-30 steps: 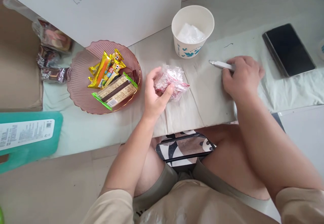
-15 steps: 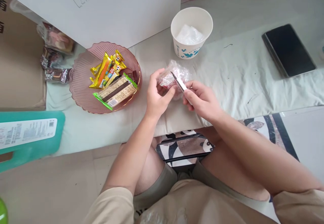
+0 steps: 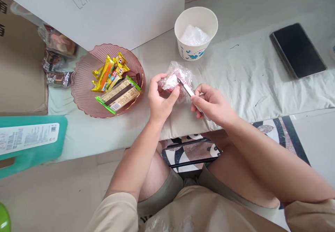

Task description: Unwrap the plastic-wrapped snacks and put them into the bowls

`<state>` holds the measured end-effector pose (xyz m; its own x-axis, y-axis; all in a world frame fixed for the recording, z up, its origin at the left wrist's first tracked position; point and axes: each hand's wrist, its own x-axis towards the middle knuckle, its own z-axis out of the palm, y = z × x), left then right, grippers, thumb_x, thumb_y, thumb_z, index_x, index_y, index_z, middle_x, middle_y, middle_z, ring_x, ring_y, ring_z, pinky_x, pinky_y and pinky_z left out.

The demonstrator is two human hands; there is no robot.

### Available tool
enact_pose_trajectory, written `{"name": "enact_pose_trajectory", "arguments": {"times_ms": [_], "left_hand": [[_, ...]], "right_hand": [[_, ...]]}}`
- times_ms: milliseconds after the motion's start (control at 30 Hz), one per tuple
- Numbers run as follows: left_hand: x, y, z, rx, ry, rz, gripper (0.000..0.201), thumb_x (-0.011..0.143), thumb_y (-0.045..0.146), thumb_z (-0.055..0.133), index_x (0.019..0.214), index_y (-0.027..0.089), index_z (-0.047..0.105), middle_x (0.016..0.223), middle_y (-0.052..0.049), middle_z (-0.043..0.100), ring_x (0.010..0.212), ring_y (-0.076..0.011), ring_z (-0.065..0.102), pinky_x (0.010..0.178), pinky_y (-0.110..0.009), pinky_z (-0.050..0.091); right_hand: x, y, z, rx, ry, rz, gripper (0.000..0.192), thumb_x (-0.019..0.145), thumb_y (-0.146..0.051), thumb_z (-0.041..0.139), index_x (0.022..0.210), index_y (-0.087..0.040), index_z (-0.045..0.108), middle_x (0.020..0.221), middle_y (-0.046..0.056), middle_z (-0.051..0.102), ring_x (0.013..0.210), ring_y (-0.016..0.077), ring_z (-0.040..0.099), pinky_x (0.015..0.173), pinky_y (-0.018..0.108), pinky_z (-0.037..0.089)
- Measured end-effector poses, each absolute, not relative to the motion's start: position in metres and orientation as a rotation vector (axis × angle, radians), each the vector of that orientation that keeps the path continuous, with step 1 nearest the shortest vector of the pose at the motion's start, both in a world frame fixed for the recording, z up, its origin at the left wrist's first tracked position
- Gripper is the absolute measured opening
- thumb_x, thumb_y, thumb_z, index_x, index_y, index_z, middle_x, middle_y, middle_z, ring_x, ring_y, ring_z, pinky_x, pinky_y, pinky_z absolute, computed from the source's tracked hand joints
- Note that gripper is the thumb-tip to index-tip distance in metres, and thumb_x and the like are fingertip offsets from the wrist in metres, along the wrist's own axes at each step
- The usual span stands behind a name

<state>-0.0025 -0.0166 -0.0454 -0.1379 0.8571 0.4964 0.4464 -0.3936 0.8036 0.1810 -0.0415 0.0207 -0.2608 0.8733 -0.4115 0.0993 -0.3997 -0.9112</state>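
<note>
My left hand point(image 3: 160, 102) is closed on a crinkled clear plastic package point(image 3: 183, 72) with red and white print, its thumb pressed against the near side. What lies inside the package cannot be made out. My right hand point(image 3: 216, 104) grips a slim, pale-handled utility knife point(image 3: 187, 88). Its dark pointed tip slants up and left and rests at or just over the plastic; whether it pierces the film I cannot tell. Both hands are above the cloth near its front edge. Just beyond them is a white paper tub point(image 3: 195, 53) with crumpled clear plastic point(image 3: 195, 35) inside.
Left of my hands, a pink ribbed bowl point(image 3: 83, 99) holds several wrapped snacks point(image 3: 119, 95). A phone point(image 3: 298, 50) lies at the right on the pale cloth point(image 3: 235, 81). A white board point(image 3: 131, 12) stands behind; a teal container point(image 3: 31, 144) sits at the left edge.
The knife has tilted and its tip has come slightly lower on the package. My right hand has shifted a little right and down. The left hand still keeps its hold.
</note>
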Motion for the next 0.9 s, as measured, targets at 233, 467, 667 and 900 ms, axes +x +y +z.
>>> {"name": "enact_pose_trajectory", "arguments": {"times_ms": [233,467,667,900], "left_hand": [[-0.007,-0.012,-0.052,1.675,1.435,1.57,0.06,0.088,0.074,0.067,0.122,0.026,0.054,0.115,-0.005,0.064,0.097,-0.0177,0.067,0.086,-0.032,0.057],[-0.005,-0.008,-0.061,1.577,1.416,1.575,0.063,0.09,0.078,0.06,0.128,0.029,0.05,0.118,-0.006,0.061,0.105,-0.0196,0.067,0.092,-0.035,0.056],[-0.004,-0.007,-0.064,1.464,1.401,1.563,0.061,0.09,0.079,0.057,0.129,0.033,0.047,0.118,-0.005,0.06,0.102,-0.0173,0.068,0.087,-0.031,0.058],[-0.008,-0.009,-0.065,1.501,1.448,1.446,0.054,0.096,0.074,0.053,0.126,0.03,0.047,0.11,-0.004,0.06,0.095,-0.0149,0.066,0.084,-0.028,0.055]], "right_hand": [[0.192,-0.045,0.023,-1.481,-1.314,1.787,0.036,0.082,-0.047,0.077,0.088,-0.024,0.051,0.065,-0.003,0.069,0.051,0.0124,0.061,0.045,0.022,0.037],[0.208,-0.04,0.024,-1.54,-1.541,1.687,0.022,0.083,-0.04,0.071,0.086,-0.022,0.059,0.065,0.0,0.07,0.056,0.0141,0.061,0.048,0.024,0.04],[0.228,-0.037,0.02,-1.569,-1.68,1.562,0.016,0.086,-0.038,0.067,0.084,-0.022,0.066,0.068,0.001,0.072,0.058,0.0153,0.06,0.05,0.027,0.041],[0.252,-0.024,0.006,-1.743,-1.81,0.843,0.013,0.081,-0.037,0.072,0.078,-0.025,0.072,0.064,0.001,0.065,0.054,0.0167,0.053,0.05,0.03,0.04]]}}
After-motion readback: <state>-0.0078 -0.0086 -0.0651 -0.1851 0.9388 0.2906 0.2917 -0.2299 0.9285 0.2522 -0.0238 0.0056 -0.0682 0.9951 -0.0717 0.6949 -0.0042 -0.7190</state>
